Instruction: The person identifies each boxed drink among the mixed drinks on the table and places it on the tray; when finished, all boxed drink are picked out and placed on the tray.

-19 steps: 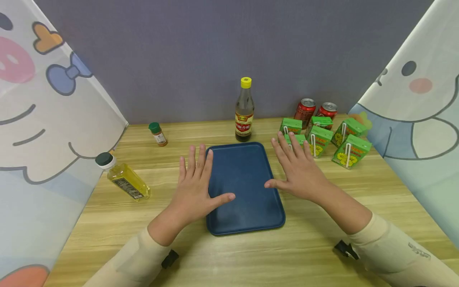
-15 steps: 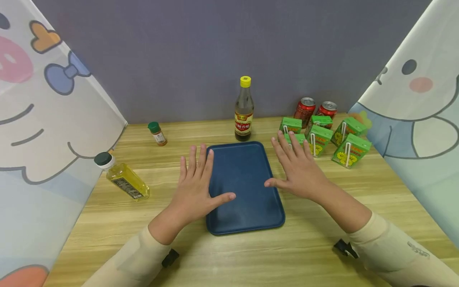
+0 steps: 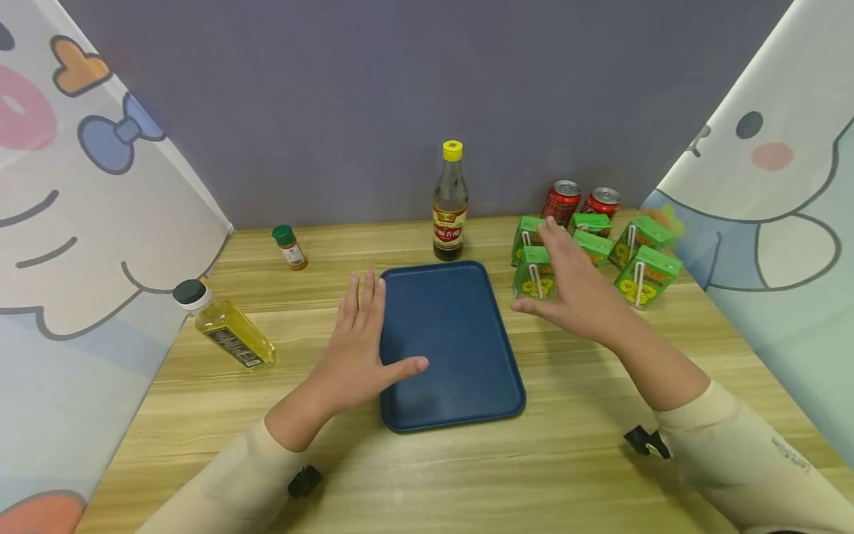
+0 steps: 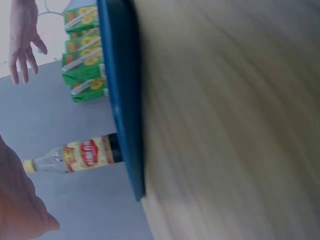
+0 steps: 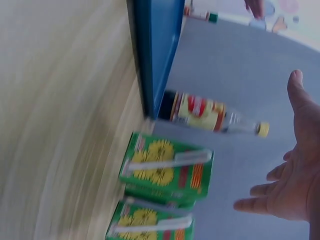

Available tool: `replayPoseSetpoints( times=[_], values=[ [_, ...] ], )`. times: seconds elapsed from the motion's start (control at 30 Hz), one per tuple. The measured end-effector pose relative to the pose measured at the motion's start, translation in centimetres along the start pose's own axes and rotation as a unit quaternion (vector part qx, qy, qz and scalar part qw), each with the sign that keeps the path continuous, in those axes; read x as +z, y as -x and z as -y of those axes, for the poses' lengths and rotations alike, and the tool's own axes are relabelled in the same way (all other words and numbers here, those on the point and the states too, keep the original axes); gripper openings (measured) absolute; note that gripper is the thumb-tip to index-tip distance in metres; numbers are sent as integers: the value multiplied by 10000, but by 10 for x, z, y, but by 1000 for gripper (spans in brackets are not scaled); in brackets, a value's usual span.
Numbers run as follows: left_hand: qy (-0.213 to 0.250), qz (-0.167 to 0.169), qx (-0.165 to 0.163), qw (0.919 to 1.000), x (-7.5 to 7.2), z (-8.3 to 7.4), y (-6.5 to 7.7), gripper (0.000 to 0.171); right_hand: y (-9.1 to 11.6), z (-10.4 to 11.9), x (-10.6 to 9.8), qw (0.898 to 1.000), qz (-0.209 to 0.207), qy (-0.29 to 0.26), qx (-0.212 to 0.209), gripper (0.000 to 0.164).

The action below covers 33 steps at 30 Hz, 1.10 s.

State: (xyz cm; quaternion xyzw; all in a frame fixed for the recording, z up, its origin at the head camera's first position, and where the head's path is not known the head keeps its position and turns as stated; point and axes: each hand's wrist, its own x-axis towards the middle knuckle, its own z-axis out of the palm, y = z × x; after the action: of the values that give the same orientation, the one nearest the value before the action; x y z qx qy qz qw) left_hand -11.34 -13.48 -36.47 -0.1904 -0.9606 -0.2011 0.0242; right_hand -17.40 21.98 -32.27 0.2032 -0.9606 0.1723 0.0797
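So the big thing was which side the green drink cartons (image 3: 532, 274) were on: my right, bunched past the far right corner of the blue tray (image 3: 454, 348). That made my right hand (image 3: 579, 293) the nearer one by a lot. From the head camera the front-left carton showed in the gap between thumb and fingers, and the right wrist view had a bit of background between hand and boxes, so I'd say no contact. The cartons stood upright, long axis vertical, straws running up the ones I could see properly. My left hand (image 3: 353, 357) was over by the tray's left edge, well away from them. Hands well apart, fingers stretched, thumbs out, nothing in either.

Headcount: six cartons, two red cans (image 3: 562, 202) behind them, one tray with its long side pointing away from me, one yellow-capped bottle (image 3: 449, 215) just past its far edge. Off left, one bottle of yellow liquid (image 3: 233, 335) and one little green-capped jar (image 3: 290, 249).
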Motion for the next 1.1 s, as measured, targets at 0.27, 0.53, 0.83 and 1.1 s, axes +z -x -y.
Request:
replayPoseSetpoints(
  times=[0.27, 0.53, 0.83, 1.1],
  values=[
    [448, 822, -419, 9947, 6, 12, 10, 129, -16, -36, -4, 9936, 365, -733, 778, 110],
    [148, 1697, -699, 9829, 16, 16, 22, 141, -33, -59, 12, 9801, 1092, -1125, 1221, 93],
    [-20, 2182, -653, 9737, 21, 13, 27, 138, -42, -63, 23, 9835, 806, -987, 1284, 61],
    [-68, 2177, -586, 9742, 23, 10, 25, 135, -52, -37, 17, 9857, 322, -1155, 1180, 61]
  ],
)
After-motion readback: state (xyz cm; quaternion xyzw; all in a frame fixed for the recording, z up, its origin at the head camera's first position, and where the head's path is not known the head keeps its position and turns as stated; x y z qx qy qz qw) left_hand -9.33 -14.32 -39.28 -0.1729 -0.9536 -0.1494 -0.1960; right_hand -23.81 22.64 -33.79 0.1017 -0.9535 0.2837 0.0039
